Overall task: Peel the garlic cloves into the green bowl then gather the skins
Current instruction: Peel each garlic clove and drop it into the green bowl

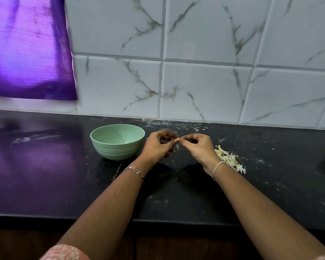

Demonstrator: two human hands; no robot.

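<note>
A green bowl (117, 141) stands on the black counter, with a pale peeled clove (126, 142) just visible inside. Right of the bowl, my left hand (158, 147) and my right hand (199, 147) meet above the counter. Both pinch a small garlic clove (178, 140) between their fingertips. A strip of white skin (177, 146) hangs from the clove under my left fingers. A pile of garlic skins (228, 159) lies on the counter just right of my right wrist.
The black counter (45, 166) runs along a marble-tiled wall (204, 87), with its front edge near my forearms. A purple cloth (26, 47) hangs at the upper left. Small skin flecks (195, 129) are scattered near the wall.
</note>
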